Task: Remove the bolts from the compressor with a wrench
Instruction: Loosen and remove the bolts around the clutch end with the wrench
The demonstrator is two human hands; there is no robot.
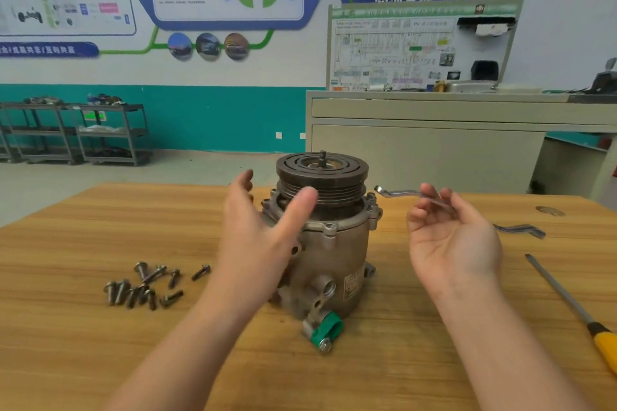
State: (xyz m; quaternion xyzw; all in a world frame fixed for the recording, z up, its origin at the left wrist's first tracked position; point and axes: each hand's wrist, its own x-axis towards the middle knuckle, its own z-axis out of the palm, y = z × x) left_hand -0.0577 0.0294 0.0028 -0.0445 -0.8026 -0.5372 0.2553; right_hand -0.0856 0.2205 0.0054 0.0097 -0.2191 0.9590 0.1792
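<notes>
I have the wrench loosely held in my right hand, ring end pointing left at the compressor flange bolts beside it, left hand spread open.

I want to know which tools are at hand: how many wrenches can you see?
2. One wrench is held in the right hand, beside the compressor. A second wrench lies on the table, right of that hand. Others may sit out of view.

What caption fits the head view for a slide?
Right hand holds a wrench beside the compressor; left hand open, removed bolts nearby.
</notes>
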